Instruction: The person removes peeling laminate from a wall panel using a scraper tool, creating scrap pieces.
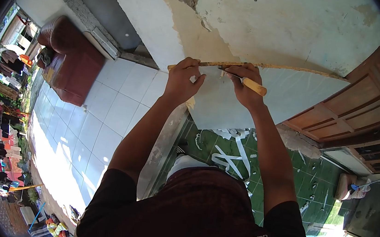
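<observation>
Fingers of your left hand (184, 80) bend over the top edge of a pale board (280, 93), upper middle of the frame, likely to steady it; whether they pinch, you can't tell. Your right hand (244, 88) seems to pinch a yellow-handled tool (255, 87), perhaps so its tip sits near that edge. Lower middle, white strips (243, 154) lie on green floor tiles (303, 183). Upper left, a red-brown sofa (77, 67) stands on white floor tiles (125, 98).

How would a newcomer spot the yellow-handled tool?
Find the large pale panel in front of the wearer, then follow its rough brown far edge to the right grip. The tool is there, thin shaft pointing left. Its bright yellow, rounded handle sets it apart from the panel and its brown edge.
</observation>
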A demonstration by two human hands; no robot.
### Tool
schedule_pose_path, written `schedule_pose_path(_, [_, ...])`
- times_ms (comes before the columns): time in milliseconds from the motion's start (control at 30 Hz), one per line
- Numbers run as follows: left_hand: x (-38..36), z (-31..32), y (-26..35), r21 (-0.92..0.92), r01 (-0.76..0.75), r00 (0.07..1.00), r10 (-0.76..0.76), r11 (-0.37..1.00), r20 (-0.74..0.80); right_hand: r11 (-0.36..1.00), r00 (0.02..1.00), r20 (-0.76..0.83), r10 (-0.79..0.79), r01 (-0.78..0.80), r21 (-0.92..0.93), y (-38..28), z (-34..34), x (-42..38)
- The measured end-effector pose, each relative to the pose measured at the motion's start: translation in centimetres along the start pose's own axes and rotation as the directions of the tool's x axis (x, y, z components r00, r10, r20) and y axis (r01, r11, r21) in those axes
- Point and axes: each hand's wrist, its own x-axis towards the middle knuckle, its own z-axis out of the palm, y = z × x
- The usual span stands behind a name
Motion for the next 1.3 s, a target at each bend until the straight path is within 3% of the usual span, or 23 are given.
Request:
schedule_pose_path(100, [0.3, -0.4, -0.2, -0.012, 0.008, 1.000, -0.008, 1.000, -0.003, 0.964, 0.987, -0.058, 0.149, -0.132, 0.230, 0.7, 0.5, -0.7])
schedule_pose_path(200, [0.1, -0.3, -0.5, -0.016, 0.055, 0.998, -0.055, 0.998, 0.011, 0.981, 0.987, -0.107, 0.118, -0.099, 0.165, 1.0, 0.7, -0.9])
schedule_pose_path(300, [0.0, -0.1, -0.3, -0.005, 0.015, 1.000, -0.015, 1.000, 0.006, 0.970, 0.985, -0.103, 0.136, -0.111, 0.217, 0.8, 0.8, -0.8])
schedule_pose_path(367, [-0.3, 0.0, 0.2, 0.002, -0.050, 0.998, 0.050, 0.999, -0.031, 0.982, 0.993, -0.060, 0.100, -0.088, 0.169, 1.1, 0.4, -1.0])
schedule_pose_path(600, [-0.6, 0.1, 1.0, 0.048, -0.071, 0.997, 0.070, 0.996, 0.017, 0.997, 1.000, -0.004, 0.020, -0.019, 0.069, 1.1, -0.1, -0.7])
schedule_pose_path(700, [-0.7, 0.1, 1.2, 0.044, -0.031, 0.999, 0.030, 0.999, 0.012, 0.973, 0.978, 0.176, -0.109, 0.142, -0.183, 1.4, -0.6, -0.8])
schedule_pose_path(800, [-0.7, 0.7, 0.6, 0.017, 0.012, 0.999, -0.011, 1.000, -0.035, 0.986, 0.985, 0.158, -0.073, 0.095, -0.137, 1.2, -0.7, -0.9])
schedule_pose_path(900, [-0.7, 0.9, 0.2, -0.004, 0.042, 0.997, -0.042, 0.999, -0.062, 0.962, 0.985, -0.045, 0.168, -0.154, 0.225, -0.2, -0.5, -0.6])
schedule_pose_path(1067, [-1.2, 0.9, 0.1, -0.019, -0.021, 0.996, 0.019, 1.000, -0.083, 0.981, 0.991, -0.072, 0.111, -0.097, 0.168, 0.8, 0.6, -1.1])
schedule_pose_path(1167, [-0.8, 1.0, 0.5, -0.001, 0.089, 0.994, -0.089, 0.996, -0.068, 0.990, 0.994, -0.078, 0.074, -0.064, 0.126, 1.0, 0.9, -1.4])
schedule_pose_path(1200, [-0.9, 1.0, 0.3, 0.001, 0.065, 0.996, -0.064, 0.998, -0.065, 0.993, 0.995, -0.079, 0.061, -0.053, 0.106, 0.9, 0.8, -1.2])
schedule_pose_path(1300, [-1.0, 1.2, -0.2, 0.036, -0.020, 0.998, 0.022, 0.999, -0.067, 0.953, 0.964, 0.235, -0.126, 0.183, -0.240, 0.4, -0.5, -1.1])
